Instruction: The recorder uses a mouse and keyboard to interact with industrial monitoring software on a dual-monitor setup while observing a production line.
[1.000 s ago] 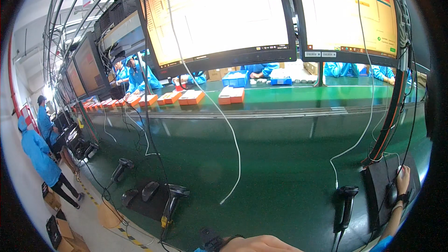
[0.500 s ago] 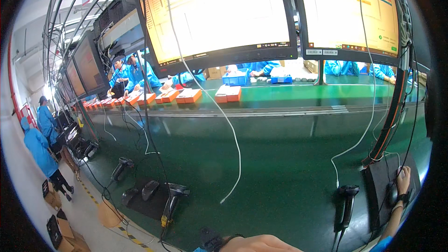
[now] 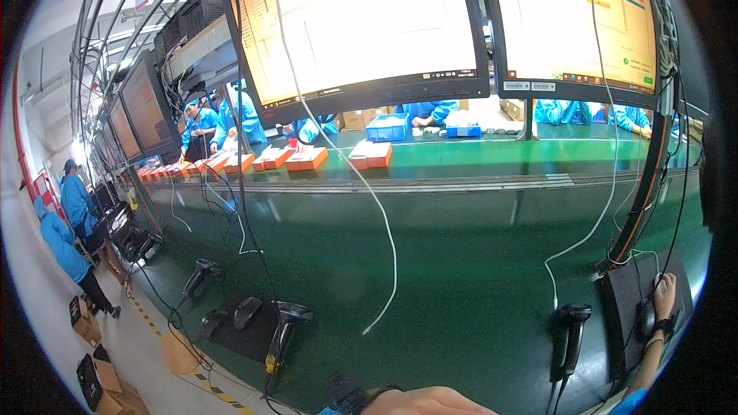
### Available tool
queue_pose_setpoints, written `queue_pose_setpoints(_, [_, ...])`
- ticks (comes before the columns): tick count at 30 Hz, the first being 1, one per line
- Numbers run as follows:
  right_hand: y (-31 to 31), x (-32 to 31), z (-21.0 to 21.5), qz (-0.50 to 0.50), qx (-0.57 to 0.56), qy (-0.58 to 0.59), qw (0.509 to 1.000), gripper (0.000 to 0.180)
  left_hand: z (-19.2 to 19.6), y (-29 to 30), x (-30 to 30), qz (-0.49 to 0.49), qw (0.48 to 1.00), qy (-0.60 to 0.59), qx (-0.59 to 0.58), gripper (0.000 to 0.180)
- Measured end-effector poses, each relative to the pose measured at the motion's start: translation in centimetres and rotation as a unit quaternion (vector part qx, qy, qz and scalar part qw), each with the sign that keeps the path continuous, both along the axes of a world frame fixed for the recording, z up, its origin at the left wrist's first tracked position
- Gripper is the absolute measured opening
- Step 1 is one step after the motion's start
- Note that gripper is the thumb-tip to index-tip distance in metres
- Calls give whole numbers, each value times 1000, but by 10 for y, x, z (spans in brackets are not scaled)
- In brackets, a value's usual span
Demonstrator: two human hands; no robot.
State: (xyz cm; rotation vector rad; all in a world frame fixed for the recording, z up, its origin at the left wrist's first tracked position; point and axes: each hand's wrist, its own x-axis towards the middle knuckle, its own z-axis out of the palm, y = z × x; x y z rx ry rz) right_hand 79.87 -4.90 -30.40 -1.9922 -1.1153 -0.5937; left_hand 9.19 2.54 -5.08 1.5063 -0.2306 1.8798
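Observation:
My right hand point(image 3: 664, 296) lies on a black computer mouse point(image 3: 646, 320) at the lower right. The mouse sits on a black mouse pad point(image 3: 624, 300) on the green bench point(image 3: 461, 277). My forearm comes up to it from the bottom right in a blue sleeve. My left hand point(image 3: 430, 402) lies along the bottom edge with a black wristband point(image 3: 347, 394) on its wrist. Its fingers are cut off by the frame and nothing shows in it. A black barcode scanner point(image 3: 573, 330) stands left of the mouse pad.
Two large lit monitors point(image 3: 361, 23) point(image 3: 576, 15) hang overhead, with a white cable point(image 3: 384, 223) dangling from above. More scanners point(image 3: 284, 327) point(image 3: 201, 273) stand at the left. Orange boxes point(image 3: 369, 155) and a blue bin point(image 3: 388, 127) lie on the far belt. Workers in blue coats point(image 3: 204, 123) point(image 3: 61, 238) stand around.
The orange boxes on the far belt have drifted slightly to the left. Both of my hands stay where they were.

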Motion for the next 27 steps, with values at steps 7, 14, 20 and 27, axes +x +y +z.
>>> queue_pose_setpoints(7, [14,-3,-1,-12,4,-3,1000,39,-5,12,7,-3,997,-51,59,12])
queue_pose_setpoints(14, [19,2,-1,-19,-1,-10,1000,38,0,2,-8,-8,1000,-3,7,11])
queue_pose_setpoints(20, [3,5,-5,-4,6,-5,1000,34,-1,8,1,-15,998,-30,60,11])
queue_pose_setpoints(27, [6,2,-1,9,11,-11,1000,29,2,12,-5,-11,997,-6,80,11])
